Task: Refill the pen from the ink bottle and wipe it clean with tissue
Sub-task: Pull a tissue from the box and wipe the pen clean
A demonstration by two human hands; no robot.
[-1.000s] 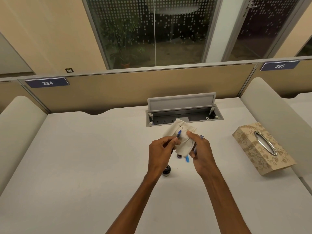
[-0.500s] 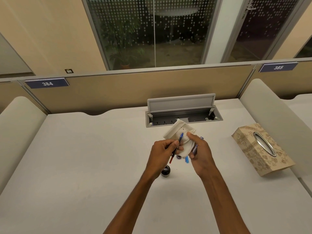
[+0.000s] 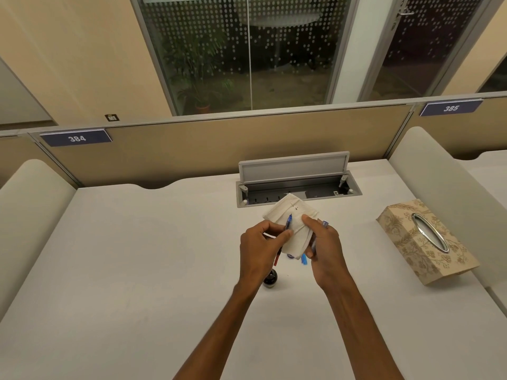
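My left hand [image 3: 262,246] pinches a slim blue pen [image 3: 288,224] whose tip points up against a folded white tissue [image 3: 295,215]. A red end of the pen [image 3: 277,259] sticks out below my fingers. My right hand [image 3: 323,248] holds the tissue with the thumb on top, and a blue pen part [image 3: 325,223] pokes out behind its fingers. A small dark ink bottle [image 3: 270,278] stands on the white desk [image 3: 137,270] just under my left wrist. A blue cap piece [image 3: 304,259] lies on the desk below the tissue.
A patterned beige tissue box [image 3: 426,242] lies on the desk to the right. An open grey cable tray [image 3: 296,185] sits at the back centre, in front of the tan partition [image 3: 219,149]. Rounded side dividers flank the desk.
The pen has shifted in my left hand against the tissue, its tip sliding slightly up and down. Both hands stay in about the same place above the desk.
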